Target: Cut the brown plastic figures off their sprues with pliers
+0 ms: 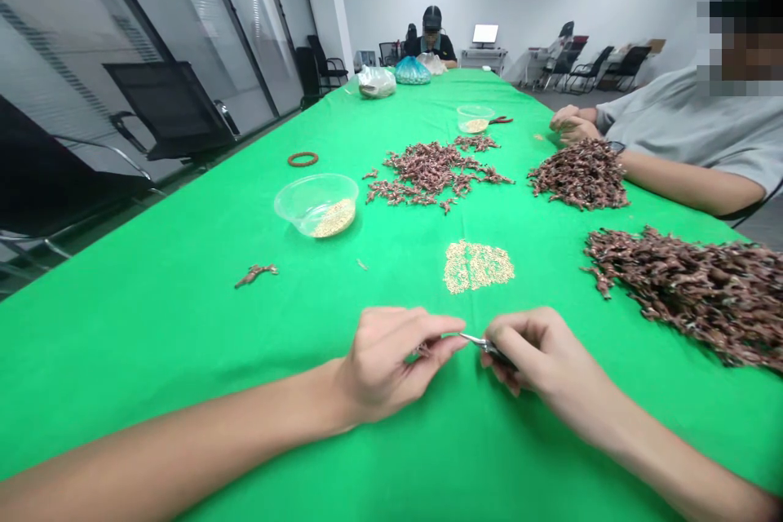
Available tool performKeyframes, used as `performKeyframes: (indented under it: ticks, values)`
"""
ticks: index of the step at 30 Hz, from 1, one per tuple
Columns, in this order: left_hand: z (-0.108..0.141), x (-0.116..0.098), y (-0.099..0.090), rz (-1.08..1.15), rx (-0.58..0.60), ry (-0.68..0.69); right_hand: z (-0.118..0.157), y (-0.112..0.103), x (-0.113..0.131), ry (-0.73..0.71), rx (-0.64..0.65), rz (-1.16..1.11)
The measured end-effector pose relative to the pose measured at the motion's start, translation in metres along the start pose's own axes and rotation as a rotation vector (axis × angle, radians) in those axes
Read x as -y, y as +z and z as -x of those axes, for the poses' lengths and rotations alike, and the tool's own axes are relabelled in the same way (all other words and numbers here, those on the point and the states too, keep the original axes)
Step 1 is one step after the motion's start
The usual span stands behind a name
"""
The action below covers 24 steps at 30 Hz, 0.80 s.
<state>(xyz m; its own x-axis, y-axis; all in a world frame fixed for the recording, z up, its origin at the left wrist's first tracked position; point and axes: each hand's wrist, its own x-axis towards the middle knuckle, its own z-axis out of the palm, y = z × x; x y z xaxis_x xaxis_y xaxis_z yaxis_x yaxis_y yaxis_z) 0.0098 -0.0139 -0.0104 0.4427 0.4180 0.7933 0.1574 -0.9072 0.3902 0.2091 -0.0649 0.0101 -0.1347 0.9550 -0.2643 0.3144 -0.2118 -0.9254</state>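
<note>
My left hand (397, 359) is closed near the front middle, its thumb and forefinger almost together, with a small brown piece (422, 349) partly hidden in the fingers. In my right hand (532, 347) is a pair of pliers (483, 343) with slim metal jaws, whose tips point left and meet the fingertips of my left hand. Beyond the hands, small pale grains (480, 265) lie spread in a flat patch on the green cloth (183, 326). One brown figure-like piece (255, 275) rests alone at the left.
A clear bowl (294, 208) holds pale grains. Brown pieces form heaps in the middle (428, 171) and at the right (691, 285). Farther off are a brown ring (303, 158), a small tub (474, 119) and plastic bags (378, 82). People sit at the right and far end.
</note>
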Motion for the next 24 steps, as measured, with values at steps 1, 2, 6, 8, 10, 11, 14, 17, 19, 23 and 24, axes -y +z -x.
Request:
performKeyframes:
  ticks: [1,2,6,8,10,11,14,17,19,23,24]
  values:
    - [-0.0002,0.0000,-0.0003,0.013,0.011,0.010,0.0001,-0.0003,0.0000,-0.004,0.011,0.005]
    - [-0.0005,-0.0002,-0.0007,0.026,0.021,0.016,0.0003,-0.0007,-0.0002,-0.008,0.021,0.009]
    - [-0.0015,-0.0008,-0.0025,0.069,0.052,0.022,0.0018,-0.0028,-0.0017,-0.038,0.030,0.029]
    - [-0.0010,-0.0002,-0.0031,0.078,0.065,0.020,0.0026,-0.0043,-0.0028,-0.067,-0.001,0.063]
    - [-0.0001,0.0009,-0.0032,0.088,0.074,0.014,0.0031,-0.0054,-0.0038,-0.084,-0.025,0.101]
    - [0.0003,0.0016,-0.0031,0.093,0.079,0.008,0.0032,-0.0058,-0.0042,-0.086,-0.032,0.116]
    - [0.0011,0.0033,-0.0025,0.103,0.102,-0.003,0.0035,-0.0057,-0.0047,-0.089,-0.036,0.137]
    - [0.0011,0.0038,-0.0021,0.100,0.121,-0.005,0.0036,-0.0049,-0.0051,-0.090,-0.038,0.144]
    - [0.0012,0.0037,-0.0022,0.097,0.128,-0.009,0.0035,-0.0045,-0.0052,-0.087,-0.036,0.153]
    - [0.0018,0.0037,-0.0030,0.090,0.143,-0.010,0.0038,-0.0044,-0.0040,-0.081,-0.039,0.159]
    - [0.0018,0.0038,-0.0032,0.090,0.145,-0.011,0.0040,-0.0045,-0.0034,-0.078,-0.041,0.163]
